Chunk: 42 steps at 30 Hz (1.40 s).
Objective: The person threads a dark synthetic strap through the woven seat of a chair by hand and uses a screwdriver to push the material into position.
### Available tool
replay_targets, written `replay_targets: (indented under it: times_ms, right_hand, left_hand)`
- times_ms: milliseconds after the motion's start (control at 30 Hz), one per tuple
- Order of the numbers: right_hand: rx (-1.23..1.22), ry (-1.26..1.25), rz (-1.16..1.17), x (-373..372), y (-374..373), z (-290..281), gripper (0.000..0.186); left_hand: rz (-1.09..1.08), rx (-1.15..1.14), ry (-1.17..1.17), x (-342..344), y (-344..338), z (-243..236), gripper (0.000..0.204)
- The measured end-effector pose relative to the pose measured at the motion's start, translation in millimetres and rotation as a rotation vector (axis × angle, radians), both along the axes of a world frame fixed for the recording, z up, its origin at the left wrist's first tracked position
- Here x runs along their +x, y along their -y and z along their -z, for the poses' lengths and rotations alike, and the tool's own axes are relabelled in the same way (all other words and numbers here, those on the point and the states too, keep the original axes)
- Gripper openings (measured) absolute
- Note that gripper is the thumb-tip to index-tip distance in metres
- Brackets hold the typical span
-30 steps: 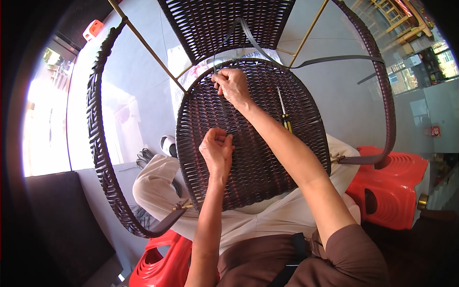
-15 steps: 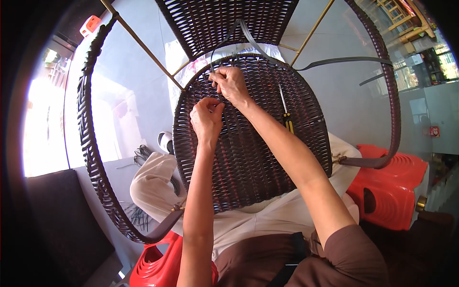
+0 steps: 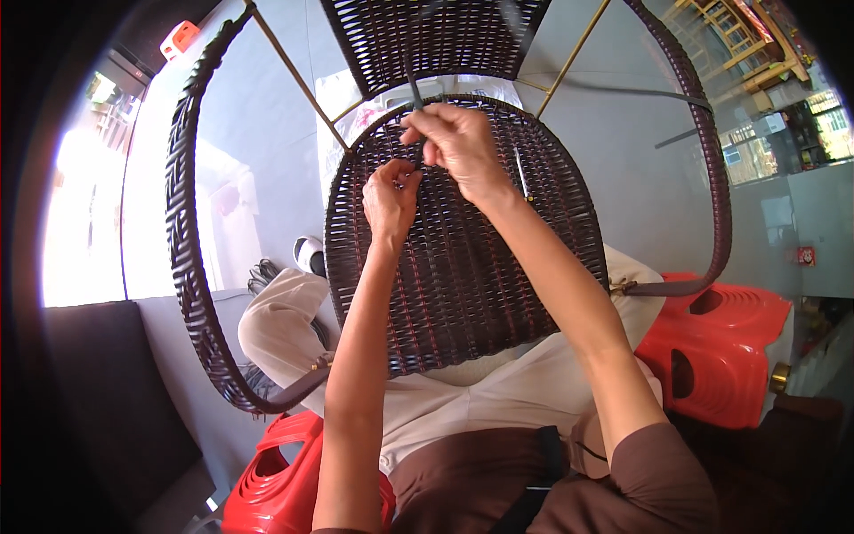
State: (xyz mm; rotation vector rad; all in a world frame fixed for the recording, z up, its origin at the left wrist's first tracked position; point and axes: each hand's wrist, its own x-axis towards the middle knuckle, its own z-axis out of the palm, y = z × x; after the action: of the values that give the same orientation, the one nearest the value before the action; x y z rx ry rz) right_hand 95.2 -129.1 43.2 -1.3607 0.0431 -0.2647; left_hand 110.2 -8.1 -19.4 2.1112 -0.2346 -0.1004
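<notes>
Our two hands work close together over the upper half of the woven seat, slightly left of the centre of the frame. With the right hand we seem to pinch a dark flat strip between thumb and forefinger, the other fingers loosely bent. Our left hand is half curled, thumb and fingertips nearly together on the weave; we cannot tell whether it grips a strand there.

As we judge it, the strip could twist or crease if we pull it at a slant, since its loose run rises towards the woven backrest at the top of the frame and blurs there. A dark band, perhaps part of the same length, crosses to the chair's right armrest at upper right; a snag there could jerk the strip from our fingers. The slim metal tool lies loose on the seat, its lower end hidden by our right forearm, so a brush of that arm might roll it off.

The strip stands just above the right hand, running up the frame from our pinch, with the left hand just below and left. The seat lies beneath both hands.
</notes>
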Motion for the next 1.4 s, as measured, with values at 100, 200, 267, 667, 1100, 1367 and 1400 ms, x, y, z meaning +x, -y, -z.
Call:
replay_targets:
  times_ms: [100,200,267,667,1100,1367,1400]
  right_hand:
    - [0.081,0.048,0.043,-35,11,-45,0.016]
    - [0.053,0.100,0.118,-66,24,-78,0.016]
    - [0.029,0.201,0.145,-84,29,-94,0.016]
    - [0.101,0.652,-0.097,-147,76,-182,0.029]
    - [0.166,0.495,0.061,-151,134,-192,0.025]
    - [0.147,0.527,0.069,-156,146,-224,0.020]
    - [0.144,0.529,0.066,-156,149,-228,0.020]
  left_hand:
    - [0.106,-0.182,0.042,-12,4,-15,0.015]
    - [0.215,-0.244,0.101,-23,0,-43,0.014]
    - [0.367,-0.279,0.247,-24,-7,-58,0.013]
    - [0.666,-0.543,0.147,-76,-2,-158,0.011]
    - [0.732,-0.316,-0.125,-173,-76,-59,0.010]
    - [0.609,-0.267,0.012,-189,-89,-43,0.016]
    - [0.596,-0.290,0.031,-192,-91,-41,0.016]
